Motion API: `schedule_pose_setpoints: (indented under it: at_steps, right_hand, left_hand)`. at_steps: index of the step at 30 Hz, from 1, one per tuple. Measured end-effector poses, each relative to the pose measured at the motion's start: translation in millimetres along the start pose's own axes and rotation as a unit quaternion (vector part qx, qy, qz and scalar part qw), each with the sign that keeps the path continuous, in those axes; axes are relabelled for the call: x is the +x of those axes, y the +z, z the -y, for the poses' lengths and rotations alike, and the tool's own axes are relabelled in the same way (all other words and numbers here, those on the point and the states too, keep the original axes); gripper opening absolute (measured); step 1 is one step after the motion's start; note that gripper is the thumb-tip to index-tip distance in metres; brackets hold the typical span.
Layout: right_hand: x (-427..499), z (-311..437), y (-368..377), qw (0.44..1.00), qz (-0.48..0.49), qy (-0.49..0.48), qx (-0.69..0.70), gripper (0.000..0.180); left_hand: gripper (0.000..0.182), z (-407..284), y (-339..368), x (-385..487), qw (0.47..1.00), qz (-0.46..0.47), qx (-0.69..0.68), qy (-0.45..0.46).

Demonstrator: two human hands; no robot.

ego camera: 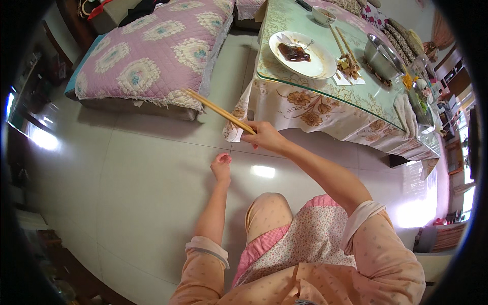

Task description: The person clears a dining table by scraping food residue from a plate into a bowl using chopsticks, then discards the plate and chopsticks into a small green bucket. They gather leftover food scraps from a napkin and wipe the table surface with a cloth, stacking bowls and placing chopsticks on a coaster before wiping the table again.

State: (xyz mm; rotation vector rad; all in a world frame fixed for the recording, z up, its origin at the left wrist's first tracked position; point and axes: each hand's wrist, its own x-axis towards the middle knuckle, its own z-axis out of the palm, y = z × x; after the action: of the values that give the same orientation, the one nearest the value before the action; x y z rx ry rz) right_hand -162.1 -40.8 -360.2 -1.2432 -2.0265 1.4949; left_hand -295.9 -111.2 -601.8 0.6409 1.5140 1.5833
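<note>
My right hand (pixel 267 137) grips a pair of wooden chopsticks (pixel 217 108), held close together with their tips pointing up and left over the floor. Below it, my left hand (pixel 221 166) hangs over the tiles with its fingers curled in, and nothing shows in it. On the glass-topped table (pixel 328 101) ahead, a white plate (pixel 318 63) carries a dark brown, saucy piece of food (pixel 293 52). To its right, food scraps (pixel 347 68) lie on a white napkin (pixel 349 81), with a second pair of chopsticks (pixel 341 42) resting against them.
A steel basin (pixel 383 53), a small bowl (pixel 324 16) and a folded cloth (pixel 406 114) are also on the table. The patterned tablecloth (pixel 310 110) hangs over its edge. A low seat with a quilted pink floral cover (pixel 152 57) stands at the left, beyond the tiled floor (pixel 145 183).
</note>
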Motion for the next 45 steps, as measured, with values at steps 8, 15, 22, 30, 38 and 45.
schedule_pose_setpoints:
  at_steps: [8,15,22,30,38,45]
  right_hand:
    - [16,-13,-15,0.998,-0.013,-0.014,-0.058,0.041]
    - [43,-44,-21,0.994,0.008,-0.063,-0.092,0.046]
    - [47,-56,-41,0.99,-0.001,-0.06,-0.131,0.044]
    - [45,-58,-59,0.992,0.013,-0.026,-0.122,0.043]
    - [41,-66,-66,0.993,0.015,-0.062,-0.097,0.043]
    - [10,-36,-76,0.993,0.114,0.013,0.037,0.036]
  left_hand:
    - [0.02,72,2,25,0.976,-0.004,0.211,0.052]
    - [0.025,129,20,68,0.956,-0.029,0.28,0.08]
    - [0.024,158,36,97,0.942,-0.011,0.329,0.067]
    - [0.021,126,57,89,0.858,-0.09,0.447,0.235]
    - [0.042,151,38,91,0.869,-0.003,0.434,0.238]
    - [0.021,81,27,66,0.936,-0.22,-0.272,-0.036]
